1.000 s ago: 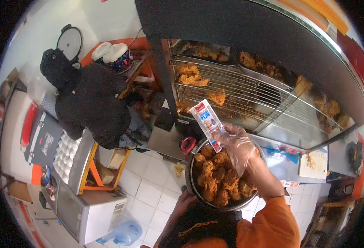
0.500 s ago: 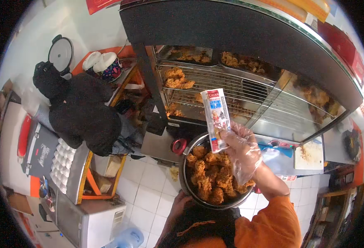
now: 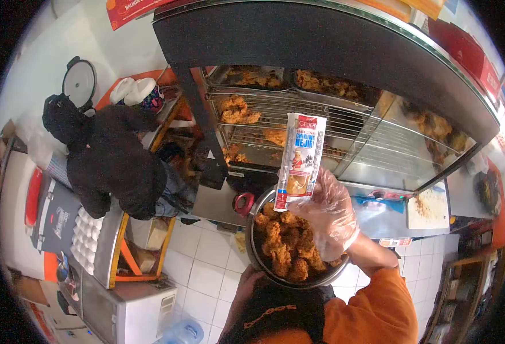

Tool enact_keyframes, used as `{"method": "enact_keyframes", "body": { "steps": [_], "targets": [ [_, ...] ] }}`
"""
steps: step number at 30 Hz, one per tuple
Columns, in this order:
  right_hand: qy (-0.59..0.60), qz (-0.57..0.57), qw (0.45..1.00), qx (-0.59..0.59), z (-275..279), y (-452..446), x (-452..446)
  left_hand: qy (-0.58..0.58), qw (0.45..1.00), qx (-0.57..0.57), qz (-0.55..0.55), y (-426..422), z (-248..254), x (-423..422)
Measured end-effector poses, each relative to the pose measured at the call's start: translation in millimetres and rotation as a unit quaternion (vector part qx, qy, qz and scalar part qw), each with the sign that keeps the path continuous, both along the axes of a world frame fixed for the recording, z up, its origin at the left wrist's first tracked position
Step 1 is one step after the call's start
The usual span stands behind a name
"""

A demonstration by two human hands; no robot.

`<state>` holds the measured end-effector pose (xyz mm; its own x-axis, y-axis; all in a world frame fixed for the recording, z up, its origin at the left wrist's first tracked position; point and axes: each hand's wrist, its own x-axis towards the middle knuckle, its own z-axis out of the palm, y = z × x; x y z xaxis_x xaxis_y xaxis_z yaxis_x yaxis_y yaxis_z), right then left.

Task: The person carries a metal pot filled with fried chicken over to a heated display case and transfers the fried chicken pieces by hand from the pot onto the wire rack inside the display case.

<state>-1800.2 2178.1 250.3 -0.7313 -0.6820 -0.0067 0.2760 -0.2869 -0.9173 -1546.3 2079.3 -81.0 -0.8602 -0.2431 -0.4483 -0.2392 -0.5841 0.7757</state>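
Observation:
My right hand (image 3: 329, 215), in a clear plastic glove, grips the lower end of a printed snack packet (image 3: 301, 155), held upright in front of the warming cabinet. Below it is a round dark pot (image 3: 252, 252) filled with several pieces of browned fried chicken (image 3: 284, 243). My left hand (image 3: 251, 279) is at the pot's lower left rim; its fingers are mostly hidden, and I cannot make out its grip.
The glass-sided warming cabinet (image 3: 252, 45) holds chicken on racks and trays. A person in black (image 3: 115, 157) stands at the left, near egg trays (image 3: 85, 238). A stained white cutting board (image 3: 428, 211) lies at the right. Below is a tiled floor (image 3: 206, 275).
The packet has gone from tilted to nearly upright, its printed front now facing me. The view has shifted, so the cabinet and the person in black appear farther left.

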Motion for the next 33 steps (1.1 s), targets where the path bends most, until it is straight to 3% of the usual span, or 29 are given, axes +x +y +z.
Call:
{"method": "enact_keyframes", "body": {
  "steps": [3, 10, 13, 22, 33],
  "targets": [
    [0.059, -0.009, 0.998, -0.012, -4.2, 2.7, 2.6, 0.003, 1.000, -0.003, 0.008, 0.4, 14.1, -1.9],
    [0.069, -0.003, 0.997, -0.035, 2.1, 7.8, 7.2, 0.014, 0.998, 0.043, 0.045, 6.3, 31.8, -8.6],
    [0.078, -0.002, 0.996, -0.034, 4.2, 9.1, 9.2, -0.022, 0.998, 0.041, 0.041, 5.7, 66.5, -14.6],
    [0.067, 0.022, 0.997, 0.008, 13.6, 8.4, 9.4, -0.088, 0.996, 0.022, 0.006, 0.8, 67.1, -12.4],
    [0.059, 0.028, 0.998, -0.008, 8.0, 5.6, 8.3, -0.059, 0.998, 0.017, -0.007, -0.9, 44.7, -7.6]
  ]
}}
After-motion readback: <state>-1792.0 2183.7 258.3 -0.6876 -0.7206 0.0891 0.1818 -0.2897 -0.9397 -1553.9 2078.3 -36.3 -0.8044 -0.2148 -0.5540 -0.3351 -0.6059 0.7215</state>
